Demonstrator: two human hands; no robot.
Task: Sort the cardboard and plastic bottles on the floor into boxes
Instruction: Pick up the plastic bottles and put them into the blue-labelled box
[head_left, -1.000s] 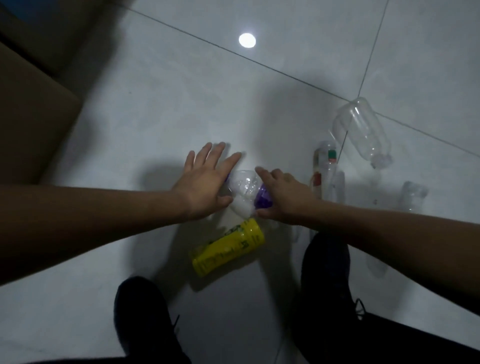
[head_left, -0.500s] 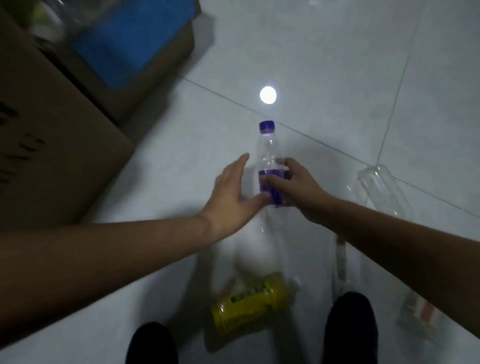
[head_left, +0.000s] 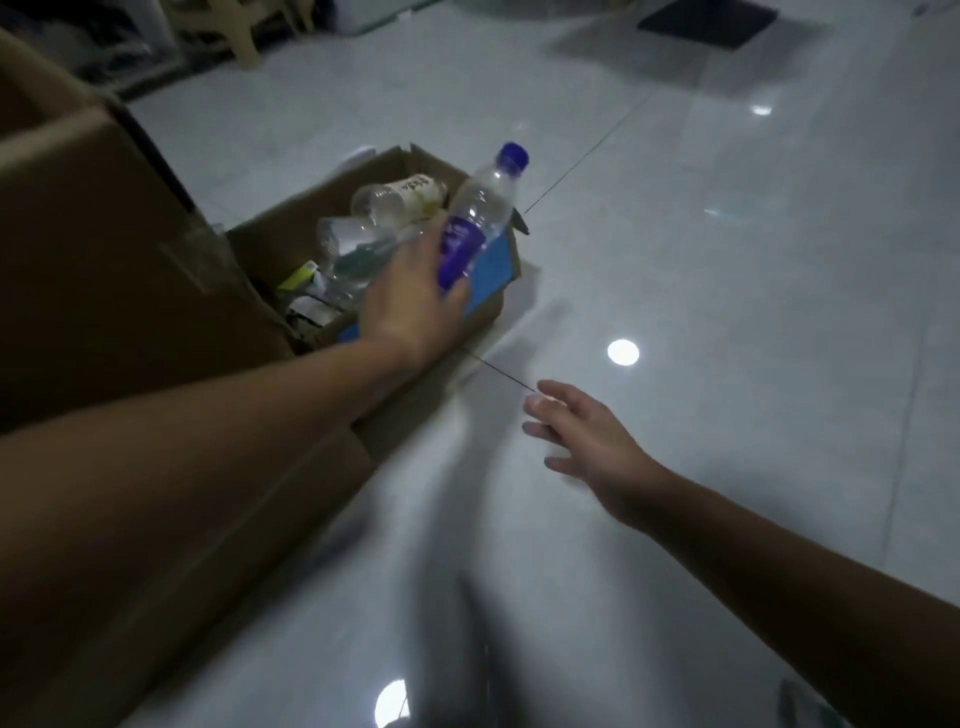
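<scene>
My left hand (head_left: 415, 306) grips a clear plastic bottle (head_left: 480, 213) with a purple label and a blue cap. It holds the bottle tilted over the near edge of a small open cardboard box (head_left: 498, 270) with a blue side. Inside the box lie several clear plastic bottles (head_left: 363, 244) and a cup. My right hand (head_left: 582, 441) hovers above the white floor tiles to the right of the box, fingers spread and holding nothing.
A large brown cardboard box (head_left: 104, 249) stands at the left, against the small box. Chair legs (head_left: 244, 36) and clutter sit at the far back left. A dark mat (head_left: 706, 21) lies at the top right. Glossy floor tiles stretch to the right.
The view has swung up and left from the floor bottles to the boxes. My right hand let go of the purple-label bottle; my left hand now carries it over the small box.
</scene>
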